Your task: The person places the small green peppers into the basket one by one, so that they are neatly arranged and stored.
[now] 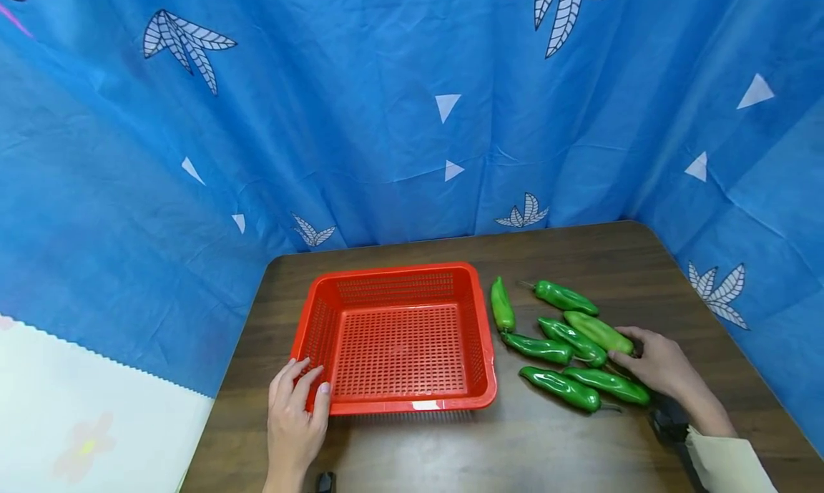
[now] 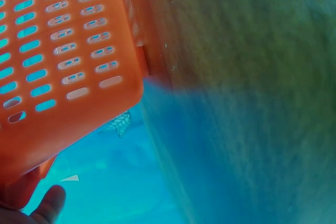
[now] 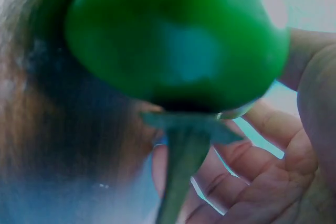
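In the head view, my left hand (image 1: 297,418) rests at the front left corner of a red plastic basket (image 1: 412,408), its fingers over the rim and its thumb near the front edge. The left wrist view shows that basket's slotted side (image 2: 68,51) and the thumb apart from it. At right, my right hand (image 1: 659,364) holds the near end of a light green pepper (image 1: 595,330) between thumb and fingers. Close to the right wrist camera, a glossy green pepper (image 3: 178,40) with its stem blocks part of that hand.
Several other green peppers lie right of the basket, among them an upright one (image 1: 501,305), one at the back (image 1: 563,296) and one in front (image 1: 560,388). The dark wooden table (image 1: 450,454) meets a blue patterned curtain (image 1: 386,121) behind and at both sides.
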